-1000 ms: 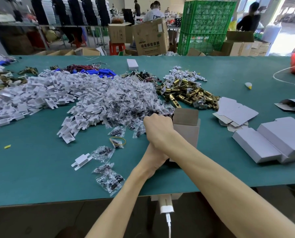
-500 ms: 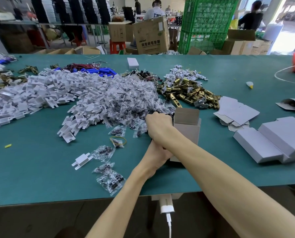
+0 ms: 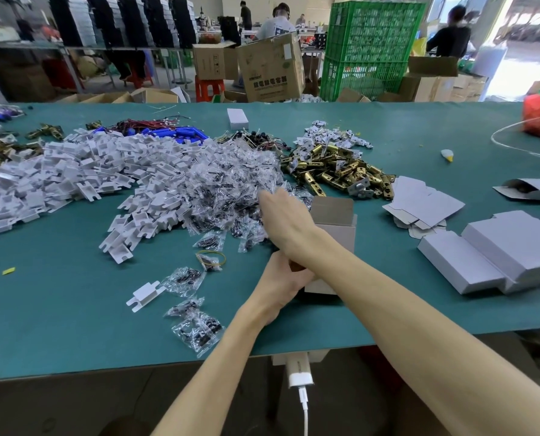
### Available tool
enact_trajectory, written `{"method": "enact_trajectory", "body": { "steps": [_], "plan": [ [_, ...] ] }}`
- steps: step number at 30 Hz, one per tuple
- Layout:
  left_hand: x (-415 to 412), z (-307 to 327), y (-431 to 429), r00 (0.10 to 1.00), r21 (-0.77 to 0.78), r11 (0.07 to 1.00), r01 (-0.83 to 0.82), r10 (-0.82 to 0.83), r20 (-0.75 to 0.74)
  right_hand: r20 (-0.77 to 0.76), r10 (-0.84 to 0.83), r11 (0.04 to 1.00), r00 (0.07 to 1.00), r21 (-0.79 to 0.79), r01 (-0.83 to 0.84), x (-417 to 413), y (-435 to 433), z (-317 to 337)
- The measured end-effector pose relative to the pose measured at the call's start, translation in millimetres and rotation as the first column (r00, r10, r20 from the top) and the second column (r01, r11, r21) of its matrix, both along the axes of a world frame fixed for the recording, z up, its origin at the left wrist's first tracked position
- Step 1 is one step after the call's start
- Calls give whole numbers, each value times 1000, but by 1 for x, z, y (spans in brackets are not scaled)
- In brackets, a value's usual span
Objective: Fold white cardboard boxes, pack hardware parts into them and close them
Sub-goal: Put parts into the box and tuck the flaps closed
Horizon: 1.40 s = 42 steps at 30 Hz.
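One open white box [image 3: 337, 234] stands upright near the tabletop's [image 3: 73, 309] front edge, with the left hand [image 3: 281, 284] gripping its base. Packing step. Right hand [image 3: 282, 215] on the bagged-screw pile [image 3: 231, 187], fingertips hidden, so pinch unclear. Next, probably: lift one bag and drop it into the box.

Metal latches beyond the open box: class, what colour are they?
The latches are mostly brassy gold, clearest in the head view.

The right hand [image 3: 282, 217] reaches forward, crossed over the left hand [image 3: 278, 287], whose fingers [image 3: 296, 274] curl.
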State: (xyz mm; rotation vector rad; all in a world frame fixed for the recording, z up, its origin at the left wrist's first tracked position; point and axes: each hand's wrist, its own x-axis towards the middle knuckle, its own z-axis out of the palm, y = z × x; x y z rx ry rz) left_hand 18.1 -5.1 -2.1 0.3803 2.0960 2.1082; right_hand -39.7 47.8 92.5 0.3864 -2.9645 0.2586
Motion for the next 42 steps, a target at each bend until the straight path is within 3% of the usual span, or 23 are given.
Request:
{"method": "enact_trajectory", "body": {
  "steps": [2, 5, 7, 8, 15, 20, 24, 30, 35, 42],
  "plan": [
    [-1, -2, 0, 1000, 33, 999, 7, -7, 7, 56, -7, 952, 998, -304, 24, -2, 4, 10],
    [-1, -3, 0, 999, 92, 995, 33, -35, 16, 119, 64, 706, 991, -707, 40, 1, 16, 30],
    [-1, -2, 0, 999, 108, 993, 38, -42, 32, 70, 123, 590, 990, -808, -16, 5, 28, 44],
    [-1, -2, 0, 998, 112, 993, 34, -39, 39, 57, 138, 581, 989, -813, -34, 6, 34, 48],
    [0, 1, 0, 997, 150, 988, 42, -52, 61, -154, 132, 746, 979, -636, -200, 27, 73, 56],
    [0, 0, 2, 996, 180, 982, 54, -66, 64, -248, -25, 918, 968, -389, -76, 32, 90, 45],
    [-1, -1, 1, 996, 196, 979, 64, -75, 51, -301, -67, 971, 951, -239, -8, 30, 109, 50],
    [-1, -1, 1, 997, 206, 976, 69, -77, 32, -117, 31, 999, 993, -34, -36, 33, 119, 55],
    [0, -1, 0, 997, 210, 976, 63, -68, 21, 61, 116, 993, 991, -39, -114, 37, 110, 46],
    [-1, -1, 0, 998, 195, 980, 47, -52, 20, 267, 79, 996, 960, 27, -89, 33, 107, 41]
  ]
}}
